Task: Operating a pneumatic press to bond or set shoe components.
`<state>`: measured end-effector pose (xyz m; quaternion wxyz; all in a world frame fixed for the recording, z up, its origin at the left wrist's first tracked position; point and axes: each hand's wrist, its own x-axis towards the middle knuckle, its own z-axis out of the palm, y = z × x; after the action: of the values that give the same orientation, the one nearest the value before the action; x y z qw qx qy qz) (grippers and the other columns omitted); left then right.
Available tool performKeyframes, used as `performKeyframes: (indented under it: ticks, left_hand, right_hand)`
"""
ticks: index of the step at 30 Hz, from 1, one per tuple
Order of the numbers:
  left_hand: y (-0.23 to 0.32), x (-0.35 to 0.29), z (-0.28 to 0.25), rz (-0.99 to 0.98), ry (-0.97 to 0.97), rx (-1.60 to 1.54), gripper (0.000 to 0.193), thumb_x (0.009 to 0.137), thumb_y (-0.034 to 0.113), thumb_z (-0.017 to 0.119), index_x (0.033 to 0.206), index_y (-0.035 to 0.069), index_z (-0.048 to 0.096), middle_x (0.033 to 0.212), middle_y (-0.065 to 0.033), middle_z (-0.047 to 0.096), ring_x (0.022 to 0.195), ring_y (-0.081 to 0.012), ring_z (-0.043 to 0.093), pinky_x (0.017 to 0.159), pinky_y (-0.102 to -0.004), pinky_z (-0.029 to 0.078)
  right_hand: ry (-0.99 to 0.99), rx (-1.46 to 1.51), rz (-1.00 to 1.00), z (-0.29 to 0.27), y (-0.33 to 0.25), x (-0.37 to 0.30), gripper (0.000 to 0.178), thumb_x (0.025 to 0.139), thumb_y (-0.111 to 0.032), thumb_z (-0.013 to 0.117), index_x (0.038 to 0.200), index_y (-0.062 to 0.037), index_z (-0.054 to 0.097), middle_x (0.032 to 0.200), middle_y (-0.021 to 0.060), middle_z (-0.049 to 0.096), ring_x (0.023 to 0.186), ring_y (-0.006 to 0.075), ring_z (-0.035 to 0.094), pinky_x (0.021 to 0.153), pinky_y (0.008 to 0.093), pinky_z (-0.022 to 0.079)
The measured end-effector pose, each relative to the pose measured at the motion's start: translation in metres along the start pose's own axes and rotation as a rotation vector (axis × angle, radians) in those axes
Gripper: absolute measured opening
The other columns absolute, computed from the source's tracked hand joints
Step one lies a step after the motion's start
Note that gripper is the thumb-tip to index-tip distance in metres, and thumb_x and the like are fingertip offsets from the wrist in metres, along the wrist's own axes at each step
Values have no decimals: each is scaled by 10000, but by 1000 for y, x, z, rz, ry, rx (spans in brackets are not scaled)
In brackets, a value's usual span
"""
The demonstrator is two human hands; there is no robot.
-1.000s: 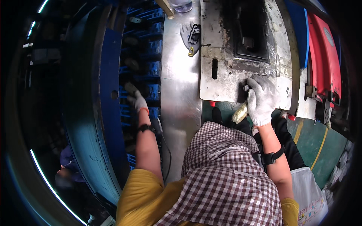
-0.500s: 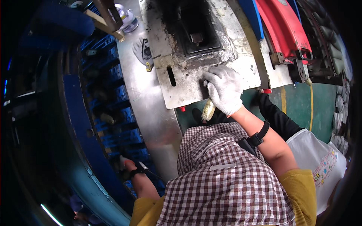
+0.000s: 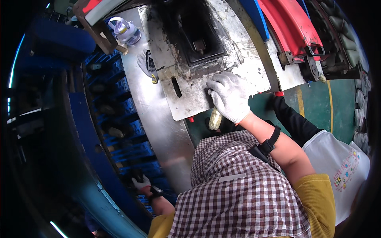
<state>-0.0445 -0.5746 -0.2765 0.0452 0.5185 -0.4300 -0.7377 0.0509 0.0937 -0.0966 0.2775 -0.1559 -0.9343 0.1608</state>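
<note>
My right hand (image 3: 230, 97), in a white knitted glove, lies over the front of the scuffed metal plate (image 3: 254, 77). Its fingers are closed round a handle with a yellowish wrapped grip (image 3: 215, 119), whose lower end sticks out below the palm. My left hand (image 3: 141, 183), gloved too, reaches down beside a blue slatted rack (image 3: 137, 129). Its thumb and fingers bend round something dark that I cannot make out in the shadow. A blackened square recess (image 3: 194, 53) with a small metal block (image 3: 199, 45) in it lies beyond the right hand.
On the steel bench (image 3: 158, 131) lie a grey glove (image 3: 146, 63) and a lidded clear jug (image 3: 129, 33). A red machine arm (image 3: 295, 31) stands at right. Dark pieces (image 3: 115, 133) sit on the rack. Another person's white apron (image 3: 337, 166) is close on my right.
My left hand has moved down and slightly right along the rack, and its fingers now bend round something dark. The right hand keeps its grip. The whole view has shifted slightly.
</note>
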Motion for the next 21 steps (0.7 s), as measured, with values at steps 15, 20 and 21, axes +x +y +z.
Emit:
performKeyframes:
  ticks: [15, 20, 21]
  left_hand:
    - [-117, -305, 189, -396, -1179, 252, 681, 991, 317, 693, 1577, 78, 441, 1541, -126, 558, 1419, -360, 519, 1208, -572, 395]
    - [-158, -351, 303, -148, -1455, 544, 699, 1017, 256, 662, 1607, 43, 355, 1527, -156, 542, 1415, -325, 519, 1240, -506, 365]
    - [-158, -366, 326, -104, -1530, 645, 710, 1029, 244, 645, 1626, 39, 318, 1539, -167, 522, 1420, -311, 511, 1248, -469, 354]
  right_hand:
    - [-324, 755, -41, -19, -29, 17, 488, 918, -145, 710, 1382, -40, 603, 1379, 187, 616, 1332, 360, 560, 1155, 449, 420]
    - [-361, 909, 305, -22, -45, 42, 927, 879, -298, 778, 1638, -23, 321, 1685, 260, 285, 1586, 366, 262, 1297, 420, 216]
    - [-264, 1000, 362, -21, -32, 55, 901, 881, -328, 775, 1621, -22, 363, 1667, 276, 309, 1576, 381, 281, 1291, 426, 239]
